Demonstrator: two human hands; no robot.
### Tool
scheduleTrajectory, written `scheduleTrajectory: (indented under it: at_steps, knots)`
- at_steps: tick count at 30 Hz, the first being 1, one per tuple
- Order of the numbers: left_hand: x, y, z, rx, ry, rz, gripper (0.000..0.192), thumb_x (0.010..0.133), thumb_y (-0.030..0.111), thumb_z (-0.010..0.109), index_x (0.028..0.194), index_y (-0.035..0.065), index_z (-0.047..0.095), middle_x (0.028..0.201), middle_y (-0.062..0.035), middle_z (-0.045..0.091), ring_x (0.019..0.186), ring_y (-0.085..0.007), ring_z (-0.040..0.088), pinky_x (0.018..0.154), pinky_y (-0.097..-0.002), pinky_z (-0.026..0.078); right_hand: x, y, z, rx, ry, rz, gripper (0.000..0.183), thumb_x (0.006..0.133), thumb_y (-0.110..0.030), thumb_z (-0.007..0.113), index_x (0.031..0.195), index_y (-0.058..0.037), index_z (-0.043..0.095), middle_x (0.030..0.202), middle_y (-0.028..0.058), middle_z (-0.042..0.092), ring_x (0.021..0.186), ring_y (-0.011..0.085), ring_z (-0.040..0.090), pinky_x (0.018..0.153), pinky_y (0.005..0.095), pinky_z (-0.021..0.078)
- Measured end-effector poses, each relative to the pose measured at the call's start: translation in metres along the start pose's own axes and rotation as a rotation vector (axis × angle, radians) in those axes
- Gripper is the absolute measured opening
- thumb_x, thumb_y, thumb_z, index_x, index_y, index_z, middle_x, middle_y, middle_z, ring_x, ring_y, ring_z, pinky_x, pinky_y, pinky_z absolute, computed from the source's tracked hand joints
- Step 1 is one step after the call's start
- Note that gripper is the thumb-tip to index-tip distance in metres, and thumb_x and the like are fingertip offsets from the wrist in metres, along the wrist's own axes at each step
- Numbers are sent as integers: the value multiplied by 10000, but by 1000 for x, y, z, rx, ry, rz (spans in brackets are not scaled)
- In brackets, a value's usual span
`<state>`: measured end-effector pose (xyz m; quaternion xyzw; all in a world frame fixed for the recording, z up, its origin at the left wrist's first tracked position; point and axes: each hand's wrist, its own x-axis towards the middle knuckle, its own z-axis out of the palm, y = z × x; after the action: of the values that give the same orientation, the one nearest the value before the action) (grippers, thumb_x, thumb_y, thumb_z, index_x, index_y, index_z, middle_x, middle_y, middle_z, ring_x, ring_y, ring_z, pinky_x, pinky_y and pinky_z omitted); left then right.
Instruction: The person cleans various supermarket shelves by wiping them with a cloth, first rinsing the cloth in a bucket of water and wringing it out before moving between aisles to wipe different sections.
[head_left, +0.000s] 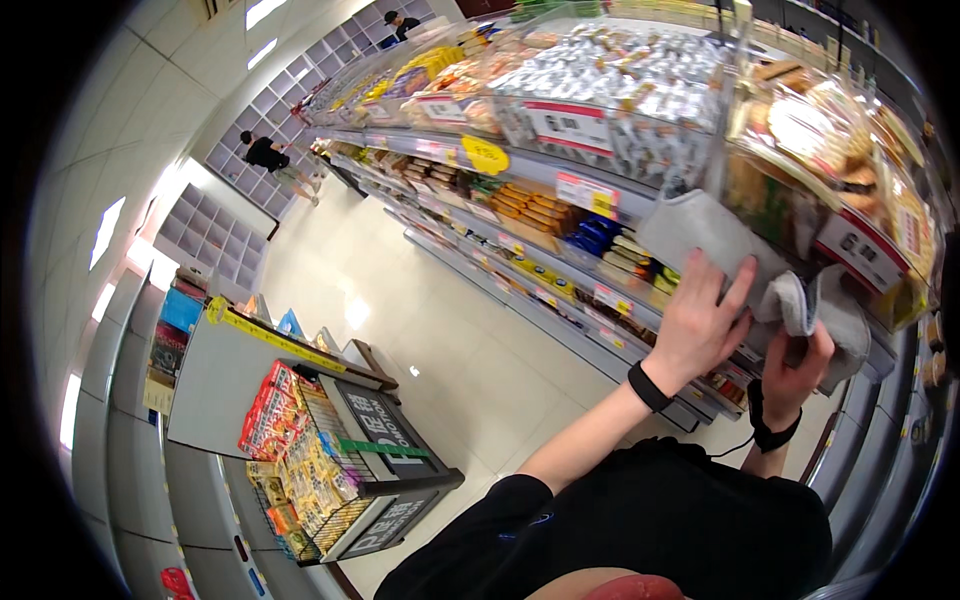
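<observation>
A grey cloth (709, 229), folded and partly bunched, is in both my hands in front of the shelf's upper edge. My left hand (697, 322) holds its flatter part, with the fingers spread over the surface. The fingers of my right hand (799, 367) pinch a rolled fold at the other end. Close behind the cloth stands a clear bin of packaged baked snacks (817, 135), with a red and white price card (862, 247) on its front. Some of the bin's lower front is hidden by the cloth.
Silver-wrapped sweets (600, 67) fill a neighbouring bin. Packaged snacks (532, 210) line lower shelves. A wire promotion basket (345, 517) with snack bags stands across the tiled floor (480, 360). Two people, one nearer (266, 154) and one farther (405, 26), are by the cubby shelves (210, 232).
</observation>
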<state>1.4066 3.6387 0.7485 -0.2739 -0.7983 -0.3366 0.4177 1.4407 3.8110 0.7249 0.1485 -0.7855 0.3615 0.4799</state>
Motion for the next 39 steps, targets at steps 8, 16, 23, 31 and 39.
scheduleTrajectory:
  at_steps: [8,16,23,31,39]
  knots:
    - [7,-27,-11,74,22,-5,761,733,92,664,1434,36,374,1077,-241,522,1114,-449,509,1047,-541,405,9,-15,31,-22,-76,-7,402,880,-7,665,1246,0,498,1152,148,598,1048,236,598,920,320,450]
    - [4,-47,-11,159,-23,-6,859,708,164,706,1470,15,338,1102,-275,508,1125,-494,498,1046,-551,396,7,-18,65,42,-22,23,432,877,-10,671,1264,-1,481,1157,144,585,1057,217,581,934,324,440]
    - [-3,-56,-16,207,-103,-130,771,798,211,615,1451,-66,311,1133,-286,499,1192,-478,452,1117,-533,312,11,-23,83,-15,-82,-56,445,862,-3,681,1257,7,475,1161,145,572,1063,234,578,931,326,437]
    - [-21,-84,-22,136,-147,-201,754,807,230,630,1435,-67,336,1096,-273,489,1153,-491,437,1107,-568,278,8,-36,113,-77,-79,-58,415,859,-24,692,1222,4,494,1110,158,591,969,258,607,865,335,466]
    - [-25,-156,-56,175,-121,-89,757,744,193,686,1394,-52,386,1103,-260,474,1108,-497,439,1030,-625,333,4,-58,166,-52,-91,-59,394,838,-6,688,1190,4,513,1062,167,618,909,271,630,809,332,489]
